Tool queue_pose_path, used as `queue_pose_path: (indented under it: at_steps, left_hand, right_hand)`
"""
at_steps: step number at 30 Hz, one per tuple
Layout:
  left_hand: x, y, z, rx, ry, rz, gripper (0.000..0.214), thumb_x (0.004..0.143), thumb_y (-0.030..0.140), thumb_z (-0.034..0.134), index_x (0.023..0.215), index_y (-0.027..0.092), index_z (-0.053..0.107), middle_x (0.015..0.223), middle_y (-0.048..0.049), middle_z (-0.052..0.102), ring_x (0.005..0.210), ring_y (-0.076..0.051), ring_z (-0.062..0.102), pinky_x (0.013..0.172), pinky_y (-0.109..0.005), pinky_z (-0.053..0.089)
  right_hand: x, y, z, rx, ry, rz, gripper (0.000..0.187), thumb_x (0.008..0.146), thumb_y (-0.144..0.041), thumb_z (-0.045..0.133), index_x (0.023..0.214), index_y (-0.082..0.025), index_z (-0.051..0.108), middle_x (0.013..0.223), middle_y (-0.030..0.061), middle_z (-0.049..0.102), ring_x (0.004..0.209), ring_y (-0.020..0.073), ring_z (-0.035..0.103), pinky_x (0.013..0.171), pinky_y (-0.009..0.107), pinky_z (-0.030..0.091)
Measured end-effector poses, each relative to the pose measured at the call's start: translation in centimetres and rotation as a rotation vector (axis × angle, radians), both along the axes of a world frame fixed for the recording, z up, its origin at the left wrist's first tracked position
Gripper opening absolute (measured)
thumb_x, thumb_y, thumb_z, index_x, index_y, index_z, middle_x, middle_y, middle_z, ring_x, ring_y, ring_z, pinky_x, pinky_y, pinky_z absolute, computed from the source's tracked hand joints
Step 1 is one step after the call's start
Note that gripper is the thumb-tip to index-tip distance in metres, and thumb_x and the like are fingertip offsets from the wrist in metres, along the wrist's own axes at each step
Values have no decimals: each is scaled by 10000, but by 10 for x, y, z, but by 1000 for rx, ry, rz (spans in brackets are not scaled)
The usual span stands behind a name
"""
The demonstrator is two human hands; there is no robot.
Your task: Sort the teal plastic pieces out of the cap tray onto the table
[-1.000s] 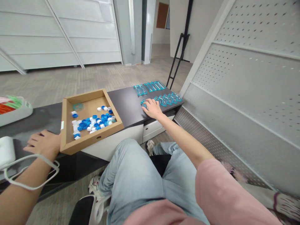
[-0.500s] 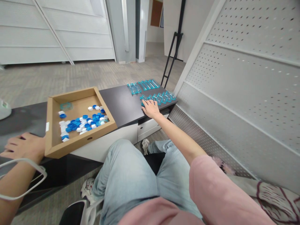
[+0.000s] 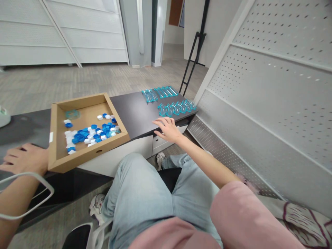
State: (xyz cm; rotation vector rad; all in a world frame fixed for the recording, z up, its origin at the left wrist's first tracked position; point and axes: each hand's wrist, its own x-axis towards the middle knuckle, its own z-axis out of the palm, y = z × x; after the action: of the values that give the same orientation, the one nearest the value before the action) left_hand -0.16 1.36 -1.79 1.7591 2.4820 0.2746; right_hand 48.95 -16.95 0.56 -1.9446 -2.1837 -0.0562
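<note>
My right hand [image 3: 167, 129] hovers at the table's front edge with its fingers apart and nothing in them. Just beyond it lies a row of curved, clear teal-edged plastic pieces [image 3: 176, 108]. Behind that row are straight clear teal pieces [image 3: 166, 92] and a group of slightly bent ones [image 3: 149, 95]. My left hand [image 3: 24, 159] rests on the dark table, fingers spread, beside a cardboard tray [image 3: 54, 138]. Inside the tray are many blue pieces [image 3: 81, 136] and white hexagonal pieces [image 3: 69, 136], with a clear teal piece [image 3: 72, 114] in the far left corner.
The dark table [image 3: 135, 110] has white drawers [image 3: 166, 143] below it. A perforated grey panel [image 3: 272, 93] closes off the right side. A white looped object [image 3: 33, 174] crosses my left wrist. A black stand [image 3: 193, 58] rises behind the table's right end.
My right hand has drawn back from the left end of the curved row toward the table's front edge, uncovering the leftmost curved piece. My left hand stays beside the tray.
</note>
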Motion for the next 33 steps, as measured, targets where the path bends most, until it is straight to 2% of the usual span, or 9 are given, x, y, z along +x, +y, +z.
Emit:
queue_pose_path:
  at_steps: [2,4,6,9,13,20,28,31,33]
  left_hand:
    - [1,4,-5,132,-138,199,1320,676,641,453,1901,152,414,1999,-270,325,1811,-607,319,1391,-890,301]
    - [2,7,-7,184,-181,269,1200,762,602,442,1858,116,491,1943,-326,401,1807,-558,362,1406,-893,274]
    - [2,7,-6,184,-156,239,1099,863,592,403,1809,51,542,1877,-392,452,1785,-554,397,1423,-879,247]
    - [1,2,-1,154,-132,149,1026,985,607,342,1758,-37,545,1810,-479,438,1766,-580,386,1396,-889,234]
    - [-2,-3,3,121,-95,101,822,1079,466,331,1728,20,565,1772,-454,475,1700,-563,438,1304,-887,313]
    - [-4,-5,3,70,-36,95,728,1146,452,399,1690,-5,559,1774,-431,470,1678,-521,448,1355,-720,298]
    - [-3,-9,6,50,-22,93,716,1194,523,445,1714,42,549,1766,-402,477,1658,-506,452,1332,-669,300]
    - [0,-12,9,33,-5,94,718,1191,491,444,1724,18,531,1768,-414,471,1650,-505,460,1322,-668,311]
    - [3,-14,13,19,-7,96,722,1191,469,427,1742,11,512,1780,-412,466,1661,-505,452,1332,-671,307]
  right_hand:
    - [-4,-25,-1,-94,18,107,500,1209,-428,636,1685,-317,744,1691,149,735,1517,394,624,1282,549,433]
    - [-3,-50,-7,-250,59,235,397,1213,-411,625,1557,-366,819,1559,112,814,1403,345,711,1236,520,474]
    - [-2,-76,-17,-428,133,335,316,1216,-379,621,1414,-370,867,1406,84,877,1310,298,780,1206,496,505]
    - [0,-108,-39,-577,233,312,254,1185,-347,673,1323,-378,884,1367,67,900,1259,288,829,1170,493,555]
    - [-4,-128,-68,-644,205,283,285,1156,-318,710,1374,-288,892,1381,125,897,1252,349,856,1162,542,601]
    - [-19,-106,-77,-681,94,341,296,1104,-302,777,1367,-263,905,1362,161,891,1252,401,851,1162,570,630]
    - [-33,-74,-72,-685,97,388,299,1086,-293,778,1360,-281,898,1374,168,885,1275,419,851,1144,585,648]
    - [-42,-63,-62,-693,187,452,286,1112,-305,747,1348,-342,903,1377,125,899,1258,378,861,1141,565,646]
    - [-50,-52,-44,-655,317,513,277,1155,-327,678,1301,-388,904,1320,74,916,1198,325,869,1126,523,639]
